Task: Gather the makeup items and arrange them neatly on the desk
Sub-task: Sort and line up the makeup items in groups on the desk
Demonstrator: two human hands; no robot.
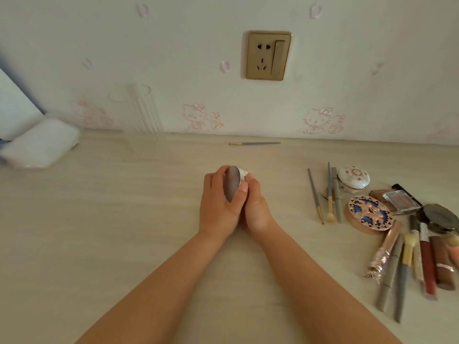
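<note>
Pale wood tabletop [124, 219] shows the job barely begun: both hands, left [218, 202] and right [255, 204], clasp a round compact [234, 181] at centre, while the heap [397, 219] at right and one pencil [254, 143] by the wall lie unsorted.

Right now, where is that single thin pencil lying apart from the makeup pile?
In the head view the thin pencil lies flat at the desk's far edge, just below the wall socket, beyond both hands and well left of the makeup pile.
</note>
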